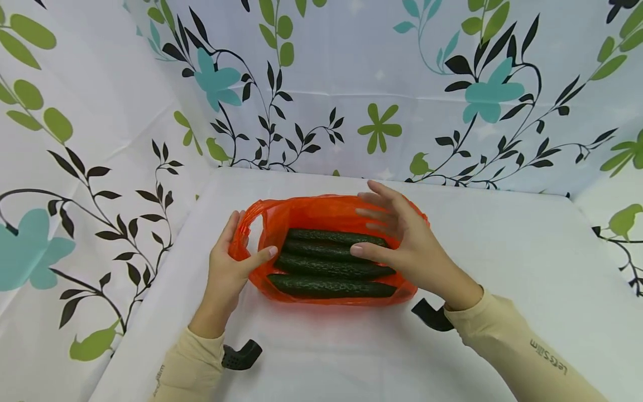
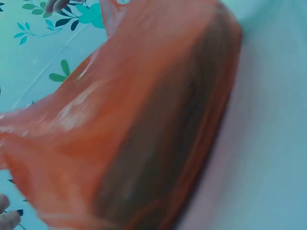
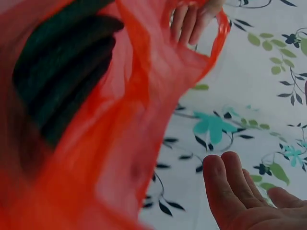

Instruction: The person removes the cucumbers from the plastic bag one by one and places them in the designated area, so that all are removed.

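A red plastic bag (image 1: pixel 321 205) lies on the white table with its mouth spread wide. Several dark green cucumbers (image 1: pixel 334 265) lie side by side in it. At the bag's left end, my left hand (image 1: pixel 227 272) touches the looped handle (image 1: pixel 243 229), thumb and fingers spread apart. My right hand (image 1: pixel 419 254) hovers over the bag's right end with fingers extended, holding nothing. Through the bag's wall, the left wrist view shows a dark cucumber shape (image 2: pixel 158 124). In the right wrist view, left-hand fingers (image 3: pixel 187 21) show in the handle's loop.
Black curved pieces (image 1: pixel 242 355) stick out near both wrists. A white cloth with printed leaves and flowers (image 1: pixel 379 128) hangs behind the table (image 1: pixel 502 251) and at its sides.
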